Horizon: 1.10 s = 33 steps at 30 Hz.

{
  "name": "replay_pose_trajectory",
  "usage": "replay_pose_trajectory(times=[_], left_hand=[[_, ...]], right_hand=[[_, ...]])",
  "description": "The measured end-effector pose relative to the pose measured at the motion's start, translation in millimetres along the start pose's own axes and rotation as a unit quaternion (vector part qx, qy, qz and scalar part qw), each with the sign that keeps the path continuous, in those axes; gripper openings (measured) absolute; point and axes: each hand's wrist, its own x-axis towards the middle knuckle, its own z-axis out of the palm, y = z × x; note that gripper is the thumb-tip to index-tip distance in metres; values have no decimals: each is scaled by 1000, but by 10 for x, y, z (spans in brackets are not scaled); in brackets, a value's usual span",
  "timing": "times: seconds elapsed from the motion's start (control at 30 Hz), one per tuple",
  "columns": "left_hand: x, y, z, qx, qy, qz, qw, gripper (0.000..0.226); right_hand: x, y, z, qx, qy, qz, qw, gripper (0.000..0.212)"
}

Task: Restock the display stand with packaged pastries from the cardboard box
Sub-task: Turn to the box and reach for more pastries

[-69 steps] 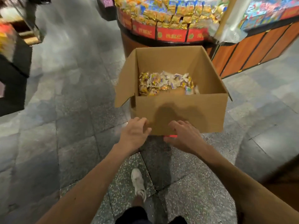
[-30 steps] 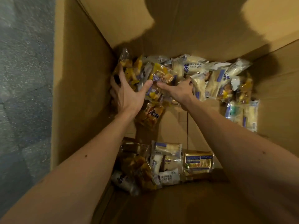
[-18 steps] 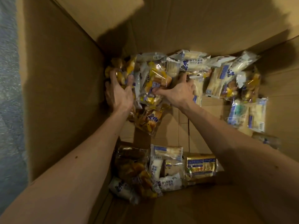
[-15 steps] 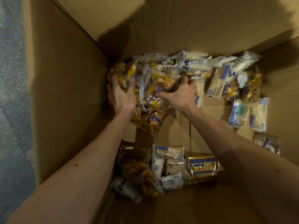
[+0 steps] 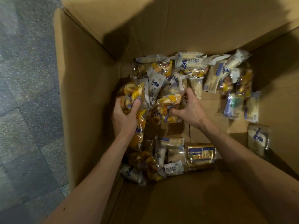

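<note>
The left grip [image 5: 124,118] and right grip [image 5: 191,110], only pressed against the packets [image 5: 156,88] half a second ago, have been curled round them. The bunch has been drawn back from the far-left corner of the box [image 5: 84,97], where bare cardboard is now uncovered.

floor [image 5: 27,97] — grey speckled stone tiles | left of view — blurred | seams between slabs visible
</note>
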Motion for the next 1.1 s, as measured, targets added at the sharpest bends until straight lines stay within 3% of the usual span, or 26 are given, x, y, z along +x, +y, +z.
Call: replay_pose_trajectory(times=[0.23,0.37,0.5,0.7,0.83,0.9,1.0,1.1], left_hand=[[-547,-28,-286,102,-95,70,988,38],[-767,29,-477,135,-170,101,971,59],[-981,151,-745,144,-245,180,942,49],[-1320,345,-1421,144,-343,303,878,45],[-1722,506,-1928,134,-411,371,822,34],[-1956,572,-2109,123,-449,390,795,31],[-2339,691,-2274,119,-519,383,755,33],[-2750,794,-2363,127,-561,391,718,37]], right_hand=[[-706,38,-97,101,56,31,993,53],[-1136,69,-67,129,90,45,986,57],[-1536,101,-13,160,137,65,975,54],[-2461,-116,148,400,167,84,897,64],[-3325,-384,414,576,155,53,801,25],[-3771,-497,539,620,135,33,772,24],[-4381,-622,647,623,143,-25,769,67],[-4979,-670,706,608,188,-77,767,54]])
